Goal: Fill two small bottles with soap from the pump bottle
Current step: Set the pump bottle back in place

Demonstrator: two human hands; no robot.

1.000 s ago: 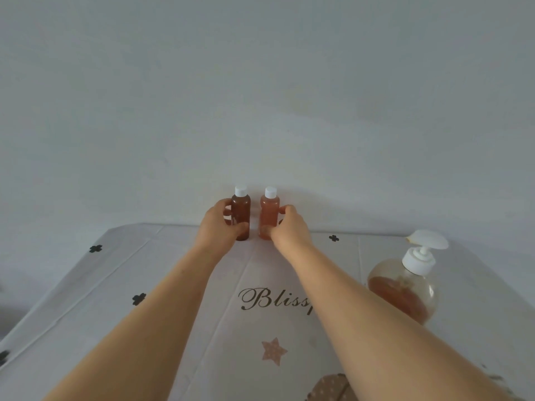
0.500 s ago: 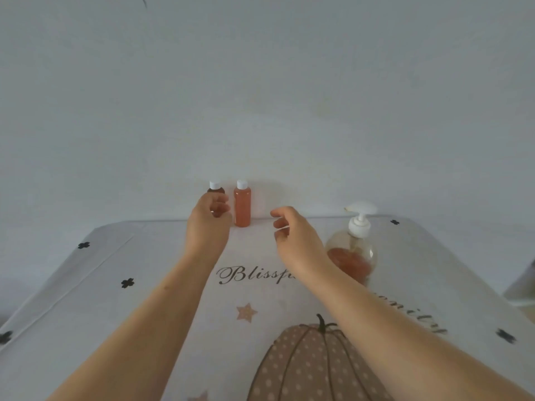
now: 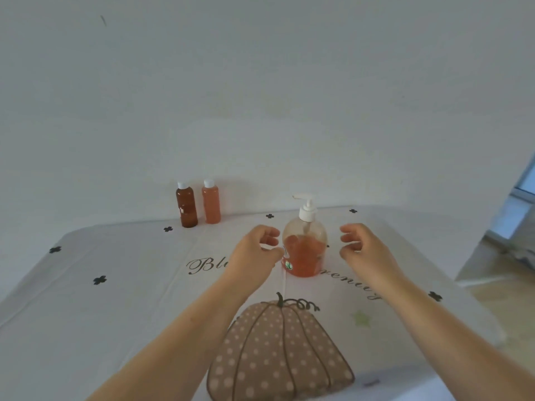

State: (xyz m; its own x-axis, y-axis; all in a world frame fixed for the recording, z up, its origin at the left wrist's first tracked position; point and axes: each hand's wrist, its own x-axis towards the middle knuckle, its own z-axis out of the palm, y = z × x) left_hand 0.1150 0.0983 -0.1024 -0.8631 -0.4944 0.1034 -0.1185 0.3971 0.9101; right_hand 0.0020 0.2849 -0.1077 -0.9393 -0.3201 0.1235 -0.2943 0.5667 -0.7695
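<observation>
Two small capped bottles stand side by side at the table's far edge by the wall: a dark brown bottle [image 3: 186,204] on the left and a lighter orange bottle [image 3: 211,201] right of it, both with white caps. A clear pump bottle [image 3: 304,242] about half full of orange soap stands mid-table. My left hand [image 3: 254,251] is just left of the pump bottle with fingers loosely curled, its fingertips close to the bottle's side. My right hand [image 3: 363,248] hovers to the bottle's right, a gap apart, fingers loosely curled. Neither hand holds anything.
The table carries a white cloth [image 3: 115,299] printed with a dotted pumpkin [image 3: 278,351], script lettering and small black crosses. A plain wall [image 3: 260,96] rises right behind the table. At the right, past the table edge, the floor [image 3: 498,290] shows.
Both hands let go of the two small bottles, left them standing at the back, and drew back and rightward to either side of the pump bottle. The view shifted right.
</observation>
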